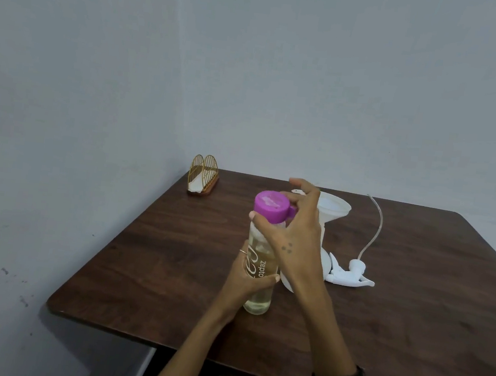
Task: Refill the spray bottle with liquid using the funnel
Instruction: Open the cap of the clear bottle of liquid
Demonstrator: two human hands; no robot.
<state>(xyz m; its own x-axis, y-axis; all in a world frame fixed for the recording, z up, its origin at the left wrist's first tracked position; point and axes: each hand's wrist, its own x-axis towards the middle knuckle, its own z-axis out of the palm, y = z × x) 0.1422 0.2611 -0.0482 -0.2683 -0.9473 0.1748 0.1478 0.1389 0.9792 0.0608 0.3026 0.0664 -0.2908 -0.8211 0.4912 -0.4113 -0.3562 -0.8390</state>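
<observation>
A clear bottle (pixel 258 300) holding yellowish liquid stands upright on the table, topped by a purple cap (pixel 270 206). My left hand (pixel 249 276) grips the bottle's body. My right hand (pixel 293 239) curls its thumb and fingers round the purple cap. Behind my right hand stands a white spray bottle (pixel 323 258), mostly hidden, with a white funnel (pixel 334 208) sitting in its neck. The white spray head (pixel 349 273) lies on the table to the right, its thin tube (pixel 375 230) curving upward.
A brown wooden table (pixel 409 330) stands in a corner of grey walls. A gold wire napkin holder (pixel 203 175) sits at the table's far left corner. The table's near left edge is rounded.
</observation>
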